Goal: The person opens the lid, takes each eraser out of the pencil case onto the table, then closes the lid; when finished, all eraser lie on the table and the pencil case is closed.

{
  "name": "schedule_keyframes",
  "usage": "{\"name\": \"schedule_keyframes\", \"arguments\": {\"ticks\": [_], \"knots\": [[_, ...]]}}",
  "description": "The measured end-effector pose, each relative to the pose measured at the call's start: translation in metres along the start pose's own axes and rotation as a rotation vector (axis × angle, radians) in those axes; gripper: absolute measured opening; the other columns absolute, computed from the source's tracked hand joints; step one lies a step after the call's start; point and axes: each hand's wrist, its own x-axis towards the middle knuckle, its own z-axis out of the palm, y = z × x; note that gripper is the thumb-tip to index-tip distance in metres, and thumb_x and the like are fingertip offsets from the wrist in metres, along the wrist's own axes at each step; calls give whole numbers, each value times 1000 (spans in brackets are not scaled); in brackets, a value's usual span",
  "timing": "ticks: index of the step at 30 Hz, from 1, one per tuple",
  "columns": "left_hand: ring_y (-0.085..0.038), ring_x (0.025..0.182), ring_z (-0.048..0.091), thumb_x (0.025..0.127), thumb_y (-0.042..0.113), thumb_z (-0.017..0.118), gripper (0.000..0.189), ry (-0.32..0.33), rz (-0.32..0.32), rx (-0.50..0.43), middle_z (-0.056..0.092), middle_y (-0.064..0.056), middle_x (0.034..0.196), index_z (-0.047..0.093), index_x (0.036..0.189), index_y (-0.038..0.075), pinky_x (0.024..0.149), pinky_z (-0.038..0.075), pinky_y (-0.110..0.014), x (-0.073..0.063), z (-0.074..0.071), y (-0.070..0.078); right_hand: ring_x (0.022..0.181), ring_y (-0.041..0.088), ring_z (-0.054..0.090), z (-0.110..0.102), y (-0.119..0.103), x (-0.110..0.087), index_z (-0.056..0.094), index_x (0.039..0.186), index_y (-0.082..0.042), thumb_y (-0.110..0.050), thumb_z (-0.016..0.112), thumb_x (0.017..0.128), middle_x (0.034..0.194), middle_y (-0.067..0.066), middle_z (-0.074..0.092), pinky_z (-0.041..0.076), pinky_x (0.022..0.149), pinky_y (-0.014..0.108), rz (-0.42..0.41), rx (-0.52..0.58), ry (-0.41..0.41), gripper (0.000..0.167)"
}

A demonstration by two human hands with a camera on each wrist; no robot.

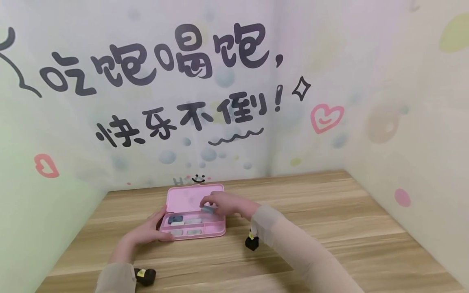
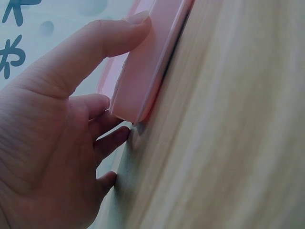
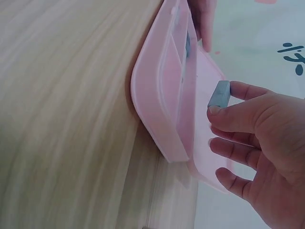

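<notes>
A pink plastic case (image 1: 214, 229) lies on the table with its lid (image 1: 181, 199) raised toward the back wall. My left hand (image 1: 144, 232) grips the case's left end, thumb along the front wall and fingers at the side. Above the right part of the case, my right hand (image 1: 224, 202) pinches a small grey-blue block (image 3: 219, 94) between thumb and index finger, apart from the tray. Inside the left compartments sit a dark grey-blue piece (image 1: 175, 219), a small white piece (image 1: 178, 223) and several pale grey blocks (image 1: 194, 232).
The wood-grain table (image 1: 293, 203) meets a printed wall (image 1: 234, 150) close behind the case, with side walls left and right. Each wrist carries a small black camera, one near the left cuff (image 1: 117, 277) and one below the right sleeve (image 1: 300, 244).
</notes>
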Motion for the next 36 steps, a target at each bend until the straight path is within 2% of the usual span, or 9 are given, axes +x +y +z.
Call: {"name": "schedule_keyframes", "arguments": {"ticks": [8,15,23,30,36], "knots": [[-51,140,8,74,39,81,116,-6,3,-22,10,-31,156,7,154,1,106,14,-69,0,0,3,94,11,57,-3,15,-16,59,128,-23,4,58,89,108,-2,63,47,85,25,-2,81,11,48],[-52,140,9,73,39,80,116,-6,5,-23,10,-30,156,7,154,1,106,14,-69,2,-2,4,85,12,57,-3,28,-28,58,128,-24,-1,61,90,100,-3,62,49,71,24,36,143,48,45],[-51,139,9,73,40,80,116,-12,8,-13,10,-30,156,7,154,1,106,15,-69,2,-1,3,78,15,57,-3,36,-47,57,127,-21,2,61,89,98,-2,62,51,58,27,81,282,61,45],[-52,139,10,74,38,80,115,-10,11,-14,10,-31,155,7,154,0,105,15,-70,1,-1,3,69,16,59,-7,45,-66,54,128,-18,4,58,89,97,1,60,51,55,29,122,331,71,46],[-52,139,10,74,37,81,115,-9,24,-16,11,-32,155,7,153,-2,105,15,-70,0,-1,3,73,17,58,-5,58,-79,53,128,-13,1,69,86,95,3,60,52,59,30,125,367,108,47]]}}
